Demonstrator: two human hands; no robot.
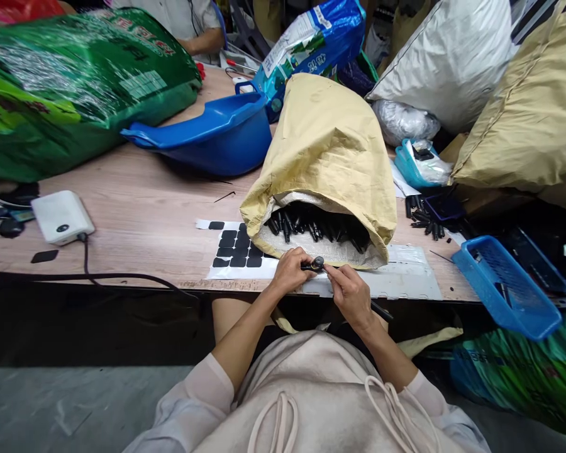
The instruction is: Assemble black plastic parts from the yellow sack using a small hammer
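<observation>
Head view: small black part (pixel 312 266) with a rounded end.

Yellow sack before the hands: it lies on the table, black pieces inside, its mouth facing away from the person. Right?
Not quite: the head view shows the yellow sack opening toward the person, not away. It does lie on the table with black pieces inside.

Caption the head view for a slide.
Left hand holds a small black part, right hand a dark rod, before an open yellow sack of black pieces.
</observation>
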